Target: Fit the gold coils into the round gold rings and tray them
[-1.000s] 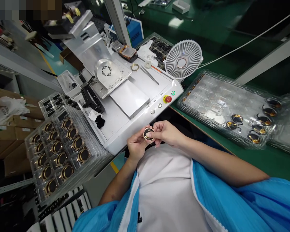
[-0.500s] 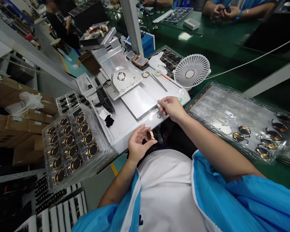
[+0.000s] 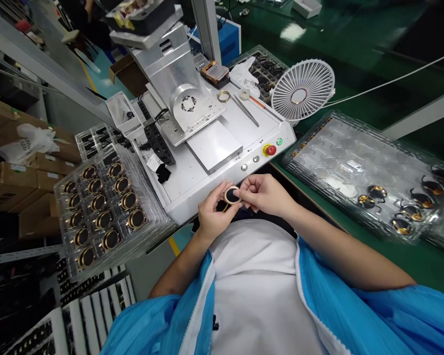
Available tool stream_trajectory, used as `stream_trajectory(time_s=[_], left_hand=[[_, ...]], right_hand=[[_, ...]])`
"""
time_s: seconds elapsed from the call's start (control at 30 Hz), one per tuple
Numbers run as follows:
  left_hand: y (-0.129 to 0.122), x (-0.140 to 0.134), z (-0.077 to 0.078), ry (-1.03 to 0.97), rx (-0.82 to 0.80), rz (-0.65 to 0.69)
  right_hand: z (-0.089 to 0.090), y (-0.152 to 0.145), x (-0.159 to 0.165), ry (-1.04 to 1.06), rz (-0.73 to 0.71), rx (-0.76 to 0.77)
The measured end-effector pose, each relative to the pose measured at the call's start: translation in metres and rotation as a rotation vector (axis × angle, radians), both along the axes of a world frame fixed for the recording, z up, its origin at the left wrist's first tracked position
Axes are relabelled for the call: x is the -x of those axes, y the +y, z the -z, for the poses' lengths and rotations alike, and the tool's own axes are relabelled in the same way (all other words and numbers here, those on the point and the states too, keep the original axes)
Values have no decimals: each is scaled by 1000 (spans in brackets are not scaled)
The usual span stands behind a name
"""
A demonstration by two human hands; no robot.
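Over the front edge of the machine, my left hand (image 3: pixel 215 212) holds a round watch case (image 3: pixel 231 195) with a gold rim and a dark face. Its fingers and thumb wrap around the lower and left sides. From the right, my right hand (image 3: pixel 264 194) is closed at the case's right edge, its thumb lying over part of the face and the rim. Whether something small is also pinched there is hidden. Left of me, a stack of clear trays (image 3: pixel 153 217) carries several similar gold-rimmed pieces.
The white machine (image 3: pixel 187 192) has a metal plate (image 3: pixel 216 148), a red button (image 3: pixel 271 150) and tweezers (image 3: pixel 246 111) on it. A fan (image 3: pixel 302 91) stands at its right corner. A clear tray (image 3: pixel 325 167) with several dark parts lies right. A metal post (image 3: pixel 207 34) rises behind.
My right hand has come from the machine's front edge down and left to the watch case. The case now faces upward more, and the red button is uncovered. The view has tilted down.
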State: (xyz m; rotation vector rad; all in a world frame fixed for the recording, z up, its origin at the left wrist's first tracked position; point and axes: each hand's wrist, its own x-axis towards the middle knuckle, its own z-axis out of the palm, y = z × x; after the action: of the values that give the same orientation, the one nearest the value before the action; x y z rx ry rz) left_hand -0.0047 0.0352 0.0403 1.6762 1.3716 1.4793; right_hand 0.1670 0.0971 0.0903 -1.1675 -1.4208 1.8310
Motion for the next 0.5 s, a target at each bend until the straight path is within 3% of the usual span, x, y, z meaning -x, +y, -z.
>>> stream_trajectory(time_s=[0.33, 0.5], left_hand=[[-2, -1, 3, 0, 1, -20], [-3, -7, 10, -30, 24, 38]], right_hand=[[4, 2, -1, -91, 33, -63], [14, 0, -4, 31, 25, 25]])
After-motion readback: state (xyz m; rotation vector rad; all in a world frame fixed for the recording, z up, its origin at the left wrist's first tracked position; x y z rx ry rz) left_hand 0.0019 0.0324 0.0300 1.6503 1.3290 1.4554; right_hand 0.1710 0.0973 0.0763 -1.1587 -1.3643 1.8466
